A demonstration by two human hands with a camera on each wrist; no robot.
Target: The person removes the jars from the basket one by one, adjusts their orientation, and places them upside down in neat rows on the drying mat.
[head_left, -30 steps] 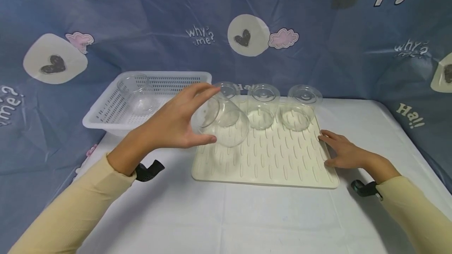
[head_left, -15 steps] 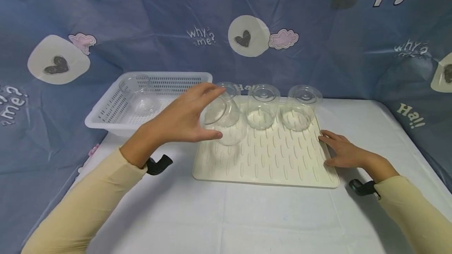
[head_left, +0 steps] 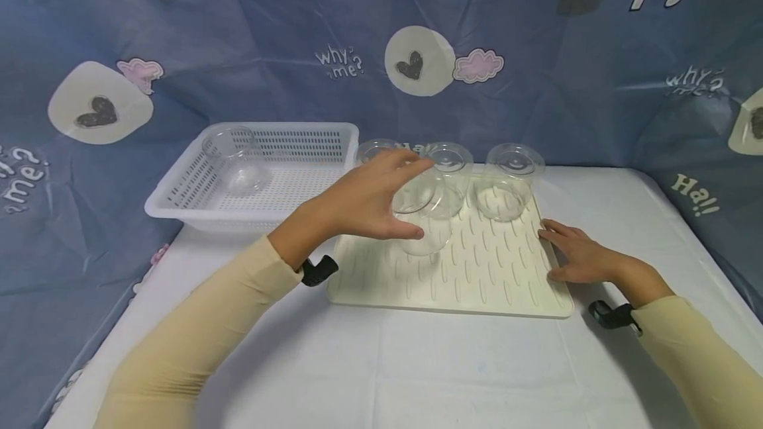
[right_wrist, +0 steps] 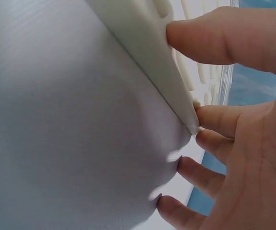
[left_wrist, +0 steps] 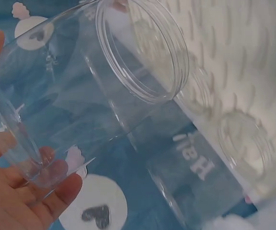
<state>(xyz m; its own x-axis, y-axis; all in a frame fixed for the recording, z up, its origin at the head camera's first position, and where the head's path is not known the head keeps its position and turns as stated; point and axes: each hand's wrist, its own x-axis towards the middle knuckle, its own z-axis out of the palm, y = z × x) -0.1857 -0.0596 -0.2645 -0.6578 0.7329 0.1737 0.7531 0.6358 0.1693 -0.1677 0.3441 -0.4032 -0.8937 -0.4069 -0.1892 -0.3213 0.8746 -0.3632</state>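
My left hand [head_left: 372, 200] grips a clear jar [left_wrist: 66, 81] by its base end, holding it tilted over the cream ribbed mat [head_left: 453, 283]. In the left wrist view the jar's threaded open rim points away from the fingers, toward the mat. Along the mat's back edge stand several clear jars upside down, among them one at the right [head_left: 505, 184]; my left hand partly hides the leftmost. The right hand [head_left: 584, 258] rests at the mat's right edge. In the right wrist view its thumb and some fingertips touch that edge, while the other fingertips press on the white cloth.
A white slotted plastic basket [head_left: 250, 214] stands at the back left with another clear jar [head_left: 238, 167] inside. White cloth [head_left: 453, 369] covers the table, and a blue printed curtain [head_left: 238, 71] hangs behind it.
The left hand has carried the tilted jar to the right over the mat, and the jar's rim has turned further downward. My right hand stays in place at the mat's edge.
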